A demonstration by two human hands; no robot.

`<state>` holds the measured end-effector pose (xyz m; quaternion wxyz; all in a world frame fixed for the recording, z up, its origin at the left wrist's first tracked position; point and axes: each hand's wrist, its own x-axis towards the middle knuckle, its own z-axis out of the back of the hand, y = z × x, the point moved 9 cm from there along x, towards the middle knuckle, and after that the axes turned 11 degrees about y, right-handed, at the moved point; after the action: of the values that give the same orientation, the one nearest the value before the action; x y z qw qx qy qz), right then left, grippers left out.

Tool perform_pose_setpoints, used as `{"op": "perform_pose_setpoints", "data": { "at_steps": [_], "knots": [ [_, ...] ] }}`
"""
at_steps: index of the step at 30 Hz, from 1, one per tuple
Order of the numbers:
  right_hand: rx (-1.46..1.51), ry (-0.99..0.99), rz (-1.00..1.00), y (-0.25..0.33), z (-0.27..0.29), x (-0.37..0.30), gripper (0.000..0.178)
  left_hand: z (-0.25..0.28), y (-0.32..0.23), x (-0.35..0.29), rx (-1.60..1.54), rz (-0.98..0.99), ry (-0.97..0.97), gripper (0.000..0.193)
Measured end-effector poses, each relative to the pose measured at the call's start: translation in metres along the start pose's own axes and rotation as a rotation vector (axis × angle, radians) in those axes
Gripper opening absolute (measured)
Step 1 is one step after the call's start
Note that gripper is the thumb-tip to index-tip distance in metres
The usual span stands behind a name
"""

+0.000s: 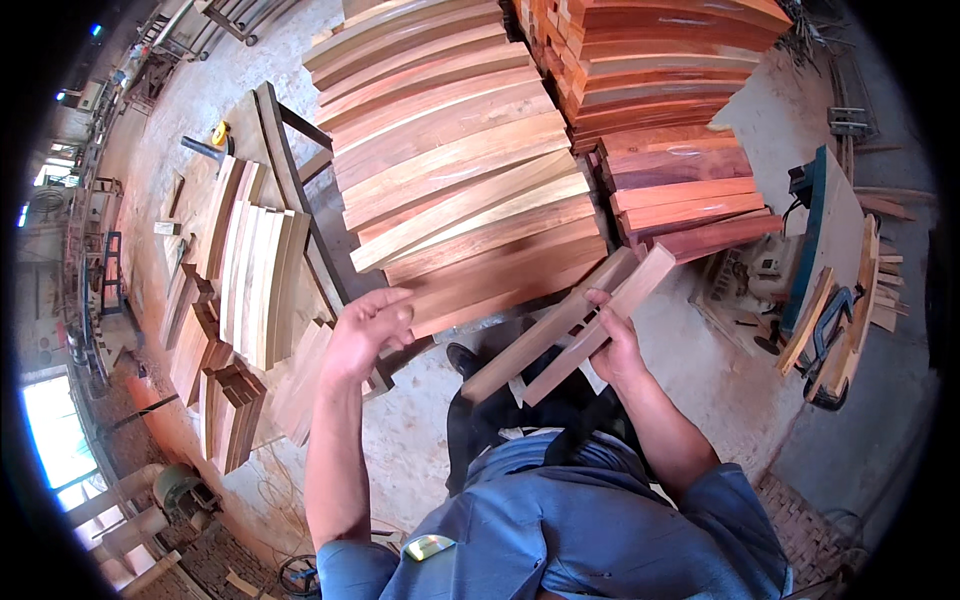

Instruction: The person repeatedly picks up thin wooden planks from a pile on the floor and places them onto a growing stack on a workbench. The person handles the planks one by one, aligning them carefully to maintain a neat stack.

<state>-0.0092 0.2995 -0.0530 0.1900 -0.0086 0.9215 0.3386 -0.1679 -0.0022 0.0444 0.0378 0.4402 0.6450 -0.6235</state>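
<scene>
My right hand (617, 350) grips two pale wooden slats (612, 312), held slanting and nearly side by side in front of my lap. Its fingers show in the gap between the slats, while the far ends reach up toward the right. My left hand (372, 332) is raised at the near left corner of a big stack of wooden slats (450, 170). Its fingers are loosely bent and a little apart, with nothing seen in them. I cannot tell whether its fingertips touch the stack. The nearest slat on the stack (510, 283) is darker brown.
Redder timber (670, 60) is piled behind on the right, with a lower pile (685, 180) before it. Left stands a bench (275, 150) with pale slats (262, 285) and a yellow tape measure (220, 131). Right are a teal-edged board (812, 240) and a blue clamp (832, 325).
</scene>
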Motion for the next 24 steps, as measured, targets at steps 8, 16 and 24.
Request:
{"op": "perform_pose_setpoints", "data": {
  "at_steps": [8,16,24],
  "knots": [
    [0.082,0.126,0.017,0.015,-0.039,0.0,0.048,0.001,-0.024,-0.077,0.294,-0.465,-0.134,0.038],
    [0.216,0.176,0.037,0.029,-0.102,0.034,0.05,-0.041,-0.057,-0.107,0.762,-0.794,-0.284,0.038],
    [0.273,0.284,0.114,0.051,-0.163,0.055,0.042,-0.051,-0.062,-0.138,0.51,-0.898,-0.358,0.029]
  ]
}}
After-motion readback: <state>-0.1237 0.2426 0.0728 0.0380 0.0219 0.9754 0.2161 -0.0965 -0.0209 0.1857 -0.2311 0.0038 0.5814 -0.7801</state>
